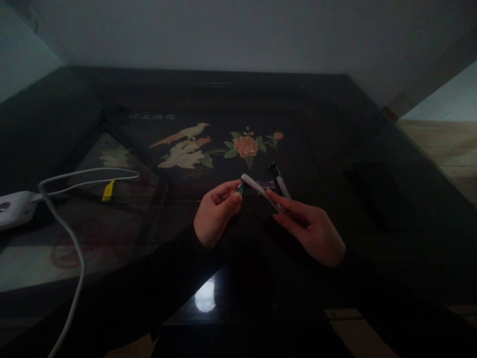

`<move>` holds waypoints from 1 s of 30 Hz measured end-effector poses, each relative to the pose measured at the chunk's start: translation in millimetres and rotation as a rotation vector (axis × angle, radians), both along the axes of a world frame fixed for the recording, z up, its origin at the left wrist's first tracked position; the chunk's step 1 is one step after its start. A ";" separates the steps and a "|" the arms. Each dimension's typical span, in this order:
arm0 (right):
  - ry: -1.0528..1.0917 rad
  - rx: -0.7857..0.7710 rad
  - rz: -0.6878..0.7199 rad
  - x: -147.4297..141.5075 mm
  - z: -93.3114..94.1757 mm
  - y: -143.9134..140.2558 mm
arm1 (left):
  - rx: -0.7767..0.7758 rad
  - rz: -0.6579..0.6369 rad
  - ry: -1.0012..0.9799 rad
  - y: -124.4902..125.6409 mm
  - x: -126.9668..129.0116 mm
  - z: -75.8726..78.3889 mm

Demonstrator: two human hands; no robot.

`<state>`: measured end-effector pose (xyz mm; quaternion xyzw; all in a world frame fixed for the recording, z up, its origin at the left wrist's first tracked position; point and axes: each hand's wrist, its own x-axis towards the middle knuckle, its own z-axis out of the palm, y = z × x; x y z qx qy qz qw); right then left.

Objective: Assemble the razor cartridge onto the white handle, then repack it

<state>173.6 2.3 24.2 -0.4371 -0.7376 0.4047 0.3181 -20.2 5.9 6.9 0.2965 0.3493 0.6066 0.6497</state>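
Above the glossy dark tabletop, my left hand [216, 213] pinches a small green and dark piece [240, 189] between thumb and fingertips; its kind is too small to make out. My right hand [311, 229] is closed on a slim, pale flat stick with a rounded end [255, 186]. That rounded end points up and left, very close to the small piece; whether they touch I cannot tell. Just behind my right fingers lie a thin black and grey hinged-looking tool [280, 180] and a small clear item [265, 185], partly hidden by the stick.
The dark table [335, 149] bears a bird [190, 132] and flower picture [246, 146]. At left, a white adapter [17, 209] has a white cable [70, 233] with a yellow tag [108, 191]. A dark flat object [380, 194] lies at right.
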 end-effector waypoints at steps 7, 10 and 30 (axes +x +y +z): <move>0.065 -0.042 0.071 -0.8 0.1 -8.4 | -0.024 -0.030 -0.003 0.1 0.1 1.5; 0.086 -0.070 0.087 -0.3 0.0 -10.5 | -0.020 -0.018 0.000 0.5 0.2 -0.1; -0.053 0.085 -0.017 2.4 -1.9 0.7 | 0.002 0.016 0.002 -0.3 0.7 -0.9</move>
